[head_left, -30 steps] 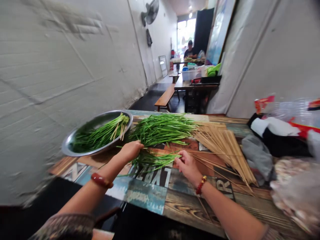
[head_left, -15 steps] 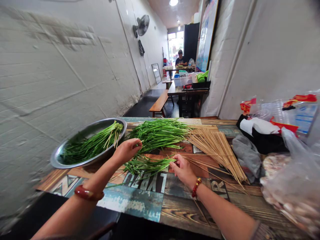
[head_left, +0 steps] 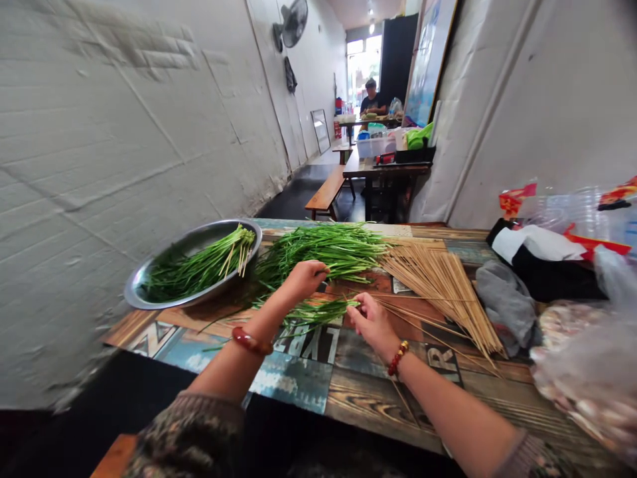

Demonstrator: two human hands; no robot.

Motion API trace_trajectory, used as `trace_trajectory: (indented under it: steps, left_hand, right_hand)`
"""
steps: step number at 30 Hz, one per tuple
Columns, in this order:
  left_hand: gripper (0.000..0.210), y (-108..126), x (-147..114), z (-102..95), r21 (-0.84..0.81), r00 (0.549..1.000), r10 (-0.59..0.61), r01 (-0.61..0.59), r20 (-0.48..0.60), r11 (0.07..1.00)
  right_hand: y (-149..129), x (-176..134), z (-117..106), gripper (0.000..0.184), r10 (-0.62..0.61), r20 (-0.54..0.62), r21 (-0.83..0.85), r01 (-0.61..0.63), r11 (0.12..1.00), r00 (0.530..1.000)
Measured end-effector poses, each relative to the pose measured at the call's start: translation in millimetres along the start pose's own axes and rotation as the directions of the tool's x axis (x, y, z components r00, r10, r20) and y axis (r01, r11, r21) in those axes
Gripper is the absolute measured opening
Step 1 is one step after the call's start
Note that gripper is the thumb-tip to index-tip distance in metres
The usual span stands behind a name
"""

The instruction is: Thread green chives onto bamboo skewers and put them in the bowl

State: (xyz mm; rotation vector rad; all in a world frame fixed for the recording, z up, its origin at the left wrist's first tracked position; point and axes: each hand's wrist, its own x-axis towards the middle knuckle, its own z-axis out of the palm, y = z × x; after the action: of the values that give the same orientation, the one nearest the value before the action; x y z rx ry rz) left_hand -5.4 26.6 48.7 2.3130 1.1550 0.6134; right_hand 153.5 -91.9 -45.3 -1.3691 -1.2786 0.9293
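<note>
A small bunch of garlic chives point(head_left: 318, 311) lies across the table, its pale cut ends pinched in my right hand point(head_left: 372, 324). My left hand point(head_left: 304, 280) is closed, thumb and fingertips together, at the front edge of the larger chive pile point(head_left: 328, 249). Whatever those fingertips hold, if anything, is too small to make out. Thin bamboo skewers point(head_left: 438, 285) are spread to the right of the pile, with a few loose ones reaching toward my right hand. On the left, a metal basin point(head_left: 142, 302) holds chives point(head_left: 199, 269) with skewers through their stalk ends.
At the right stand a grey plastic bag point(head_left: 505, 302), a clear bag of pale pieces point(head_left: 587, 365) and a black item with white paper point(head_left: 542, 255). Beyond the patterned table point(head_left: 378, 392) are a bench point(head_left: 326, 189), another table point(head_left: 385, 167) and a seated person point(head_left: 372, 99).
My left hand has moved right, from near the basin to the front of the chive pile. My right hand stays at the chive ends. The view has shifted slightly.
</note>
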Motion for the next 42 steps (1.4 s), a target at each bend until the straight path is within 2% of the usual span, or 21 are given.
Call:
trace_trajectory:
  steps: [2, 5, 11, 16, 19, 23, 25, 30, 33, 35, 37, 41, 42]
  left_hand:
    - [0.016, -11.7, 0.2, 18.6, -0.053, 0.999, -0.047, 0.048, 0.02, 0.997]
    - [0.019, -21.2, -2.9, 34.8, -0.145, 0.994, -0.096, 0.101, 0.044, 0.984]
    - [0.025, -19.1, -7.4, 44.4, -0.331, 0.987, -0.134, 0.155, 0.085, 0.931]
    - [0.032, -14.7, -7.1, 48.9, -0.548, 0.965, -0.227, 0.26, 0.129, 0.795]
    - [0.033, -12.5, -7.4, 49.5, -0.607, 0.958, -0.226, 0.287, 0.176, 0.741]
    - [0.029, -9.4, -8.7, 48.5, -0.667, 0.961, -0.157, 0.272, 0.229, 0.693]
    - [0.027, -8.3, -9.5, 47.3, -0.734, 0.963, -0.099, 0.257, 0.253, 0.628]
    - [0.022, -5.6, -12.0, 41.8, -0.909, 0.972, -0.045, 0.231, 0.23, 0.348]
    - [0.023, -2.9, -13.6, 39.1, -0.93, 0.974, -0.043, 0.227, 0.225, 0.288]
    - [0.023, -2.1, -13.9, 38.4, -0.926, 0.974, -0.031, 0.224, 0.225, 0.303]
    - [0.023, -3.1, -13.9, 38.3, -0.908, 0.978, -0.03, 0.204, 0.207, 0.367]
    - [0.016, -6.6, -15.7, 37.0, -0.732, 0.991, -0.066, 0.131, 0.117, 0.669]
    - [0.014, -6.6, -16.8, 36.5, -0.683, 0.991, -0.052, 0.121, 0.122, 0.72]
  right_hand:
    - [1.6, 0.1, -0.8, 0.021, 0.009, -0.005, 0.011, -0.009, 1.0, 1.0]
    - [4.3, 2.1, -1.7, 0.025, 0.016, -0.009, 0.038, -0.016, 0.999, 1.0]
    - [1.9, 6.1, -3.3, 0.035, 0.07, 0.011, 0.136, -0.071, 0.988, 0.997]
    - [-8.8, 3.1, -5.7, 0.035, 0.133, 0.066, 0.276, -0.146, 0.95, 0.989]
    - [-12.7, 1.9, -7.8, 0.031, 0.111, 0.035, 0.203, -0.116, 0.972, 0.993]
    - [-13.8, 2.1, -10.7, 0.026, 0.056, -0.027, 0.076, -0.054, 0.996, 0.998]
    - [-13.9, 1.3, -11.7, 0.026, 0.055, -0.042, 0.058, -0.052, 0.997, 0.998]
    - [-15.2, -4.4, -12.6, 0.026, 0.037, -0.071, -0.022, -0.039, 0.999, 0.997]
    - [-16.4, -8.0, -13.3, 0.026, 0.05, -0.061, -0.03, -0.052, 0.998, 0.997]
    - [-17.1, -10.4, -14.0, 0.026, 0.077, -0.05, -0.009, -0.077, 0.997, 0.996]
    - [-17.7, -12.6, -14.8, 0.026, 0.097, -0.045, 0.009, -0.097, 0.995, 0.994]
    - [-18.6, -15.8, -16.0, 0.027, 0.091, -0.06, -0.004, -0.091, 0.996, 0.994]
    - [-18.8, -16.2, -16.1, 0.027, 0.086, -0.066, -0.006, -0.087, 0.996, 0.994]
